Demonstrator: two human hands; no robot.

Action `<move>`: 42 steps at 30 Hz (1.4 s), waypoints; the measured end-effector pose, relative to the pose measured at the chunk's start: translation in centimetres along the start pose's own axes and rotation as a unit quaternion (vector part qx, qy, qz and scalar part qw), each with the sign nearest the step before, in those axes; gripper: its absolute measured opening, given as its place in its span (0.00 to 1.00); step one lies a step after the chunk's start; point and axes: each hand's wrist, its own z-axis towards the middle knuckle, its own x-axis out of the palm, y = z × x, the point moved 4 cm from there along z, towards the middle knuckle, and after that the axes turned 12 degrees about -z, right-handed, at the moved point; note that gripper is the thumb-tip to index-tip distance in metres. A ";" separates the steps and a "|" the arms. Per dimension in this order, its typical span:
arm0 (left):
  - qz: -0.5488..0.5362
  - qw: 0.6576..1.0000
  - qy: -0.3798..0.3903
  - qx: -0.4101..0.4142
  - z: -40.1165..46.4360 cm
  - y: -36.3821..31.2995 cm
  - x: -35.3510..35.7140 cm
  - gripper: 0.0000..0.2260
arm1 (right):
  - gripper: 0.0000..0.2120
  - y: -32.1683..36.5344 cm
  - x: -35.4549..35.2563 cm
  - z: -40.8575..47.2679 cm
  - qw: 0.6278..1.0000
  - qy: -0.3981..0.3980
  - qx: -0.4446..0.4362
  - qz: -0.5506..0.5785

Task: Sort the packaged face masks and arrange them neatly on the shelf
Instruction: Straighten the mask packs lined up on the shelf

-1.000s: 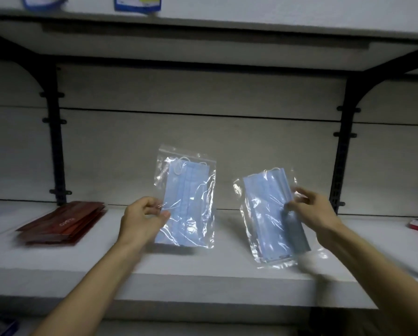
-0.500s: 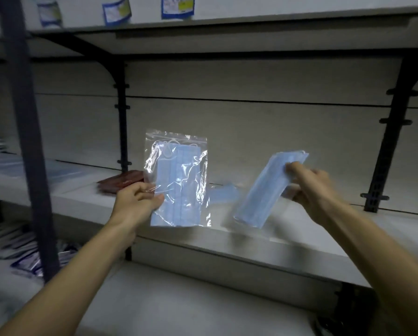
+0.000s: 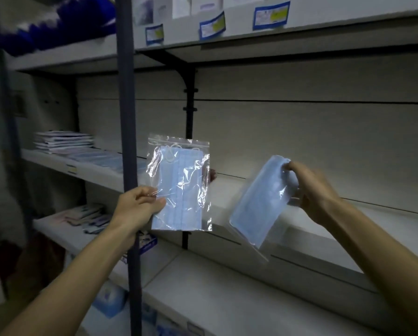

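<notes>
Shelving fills the view, and the middle shelf [image 3: 300,214] lies below both packs, neither of them on it. Left hand [image 3: 137,209] pinches an upright bagged mask pack [image 3: 181,185] by its lower edge; right hand [image 3: 312,192] grips a tilted second pack [image 3: 258,202] at its top. Best to lay each flat, edges squared, beside like packs such as the stack [image 3: 62,141] at far left
</notes>
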 end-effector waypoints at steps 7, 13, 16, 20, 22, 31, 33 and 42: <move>0.016 1.000 -0.009 -0.005 3.2 -1.5 -9.7 0.05 | 0.18 3.7 9.4 -1.3 0.994 0.082 -0.049 -0.061; 0.023 0.999 -0.017 -0.019 6.9 -1.8 -18.9 0.10 | 0.12 6.5 17.9 -2.0 0.991 0.073 -0.051 -0.096; 0.022 0.999 -0.029 -0.020 8.6 -1.7 -23.0 0.09 | 0.04 7.4 22.2 -2.1 0.990 0.078 -0.049 -0.107; 0.020 0.998 -0.045 -0.026 10.8 -1.8 -27.1 0.08 | 0.04 8.5 27.1 -1.4 0.984 0.099 -0.030 -0.143; 0.019 0.998 -0.052 -0.024 12.2 -1.9 -28.8 0.07 | 0.03 8.9 29.4 -0.6 0.981 0.109 -0.020 -0.158; 0.012 0.997 -0.080 -0.005 20.2 -2.4 -34.8 0.08 | 0.05 9.6 41.0 4.4 0.974 0.142 -0.010 -0.178; 0.013 0.997 -0.082 -0.005 22.7 -2.6 -35.8 0.08 | 0.04 10.4 43.7 5.9 0.973 0.138 -0.031 -0.181; 0.017 0.997 -0.077 0.009 33.7 -2.6 -39.8 0.07 | 0.05 13.8 53.2 12.2 0.968 0.140 -0.100 -0.184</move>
